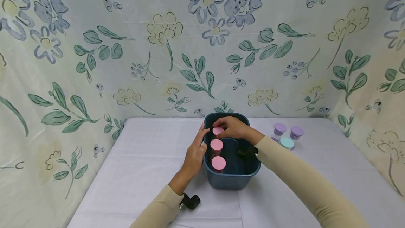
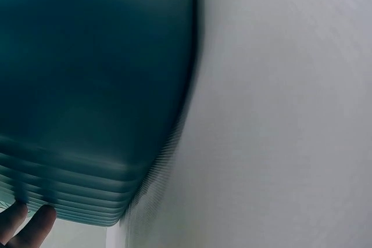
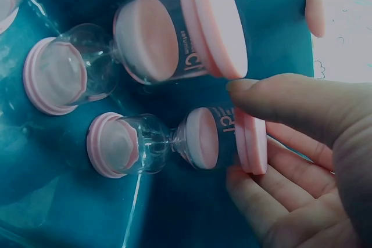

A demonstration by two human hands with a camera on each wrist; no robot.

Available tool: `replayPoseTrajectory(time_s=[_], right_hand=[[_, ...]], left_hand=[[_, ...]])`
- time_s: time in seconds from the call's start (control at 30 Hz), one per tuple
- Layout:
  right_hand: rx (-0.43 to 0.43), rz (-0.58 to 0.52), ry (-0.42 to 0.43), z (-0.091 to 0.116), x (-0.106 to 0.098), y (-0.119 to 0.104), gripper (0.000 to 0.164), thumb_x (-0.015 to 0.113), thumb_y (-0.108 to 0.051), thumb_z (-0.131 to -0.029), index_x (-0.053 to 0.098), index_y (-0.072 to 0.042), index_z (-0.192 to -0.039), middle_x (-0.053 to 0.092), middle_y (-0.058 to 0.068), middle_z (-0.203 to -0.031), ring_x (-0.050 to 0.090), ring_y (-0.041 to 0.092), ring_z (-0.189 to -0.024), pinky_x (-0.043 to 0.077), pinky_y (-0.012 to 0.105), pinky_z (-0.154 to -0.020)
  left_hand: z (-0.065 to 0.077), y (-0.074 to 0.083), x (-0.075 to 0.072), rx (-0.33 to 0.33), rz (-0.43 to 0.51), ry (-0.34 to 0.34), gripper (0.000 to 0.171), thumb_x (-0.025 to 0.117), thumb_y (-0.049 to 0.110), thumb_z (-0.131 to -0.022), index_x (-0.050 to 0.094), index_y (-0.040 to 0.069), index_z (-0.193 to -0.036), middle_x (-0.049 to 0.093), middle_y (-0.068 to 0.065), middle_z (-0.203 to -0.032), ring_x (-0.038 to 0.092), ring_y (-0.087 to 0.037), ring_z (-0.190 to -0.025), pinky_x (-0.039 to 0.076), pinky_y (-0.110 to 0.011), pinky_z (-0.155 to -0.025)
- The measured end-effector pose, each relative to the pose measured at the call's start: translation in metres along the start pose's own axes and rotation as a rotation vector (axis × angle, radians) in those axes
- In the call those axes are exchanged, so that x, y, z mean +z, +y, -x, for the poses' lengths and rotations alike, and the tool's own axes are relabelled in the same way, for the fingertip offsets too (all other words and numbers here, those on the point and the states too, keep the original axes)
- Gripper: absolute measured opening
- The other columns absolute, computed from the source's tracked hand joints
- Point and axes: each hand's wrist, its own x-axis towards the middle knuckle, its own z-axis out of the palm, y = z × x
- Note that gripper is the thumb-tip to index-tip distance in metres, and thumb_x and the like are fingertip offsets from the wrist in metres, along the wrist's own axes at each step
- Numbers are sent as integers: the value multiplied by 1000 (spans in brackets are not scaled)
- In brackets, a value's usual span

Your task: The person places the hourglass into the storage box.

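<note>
A dark blue plastic bin [image 1: 227, 182] stands on the table with three pink-capped hourglasses in a row along its left side. At the far end of the row, my right hand [image 1: 235, 128] holds one hourglass [image 3: 251, 140] by its pink cap, thumb on one side and fingers on the other. The middle hourglass [image 1: 216, 145] and the nearest hourglass [image 1: 218, 164] stand upright. Clear bulbs with pale pink sand show in the right wrist view. My left hand [image 1: 193, 154] rests with extended fingers against the outside of the bin's left wall.
Right of the bin, several more hourglasses stand on the white-covered table [image 1: 152, 150]: purple-capped hourglasses [image 1: 296, 131] and a turquoise-capped hourglass [image 1: 287, 143]. A floral curtain [image 1: 171, 62] hangs behind the table and along its sides.
</note>
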Motion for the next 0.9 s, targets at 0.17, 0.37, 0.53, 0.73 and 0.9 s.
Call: replayPoseTrajectory(time_s=[0.17,0.37,0.53,0.73,0.9], right_hand=[[-2,-13,5,-1,0,1,44,75,-21,-82,64,-9,-122,64,8,-121,62,22,-102,52,38,-91],[-7,-16,13,-1,0,0,43,75,-21,-82,64,-9,-122,63,9,-123,62,23,-106,51,40,-92],[-16,-27,28,0,0,-1,43,74,-19,-83,63,-7,-123,63,11,-123,62,25,-106,51,41,-93],[-28,-77,57,0,-4,0,41,71,-16,-85,63,-4,-124,64,14,-123,62,30,-112,50,43,-94],[-25,-124,64,0,-7,-2,42,71,-19,-87,61,-3,-125,64,16,-124,61,31,-115,49,44,-95]], left_hand=[[0,-1,0,5,-1,2,49,30,16,-100,35,17,-149,18,-5,-161,19,-14,-145,27,-51,-111],[-1,0,0,-3,0,1,50,30,17,-99,35,16,-149,17,-2,-161,19,-15,-145,28,-51,-111],[-1,-1,0,-6,-1,3,50,30,16,-99,35,17,-149,17,-1,-161,19,-14,-145,27,-51,-111],[-1,-2,0,-4,-4,-1,50,27,24,-101,35,17,-149,17,-3,-161,19,-13,-145,26,-51,-112],[-1,-2,0,-11,-1,-8,52,24,33,-101,34,18,-150,15,0,-161,18,-13,-145,26,-50,-112]])
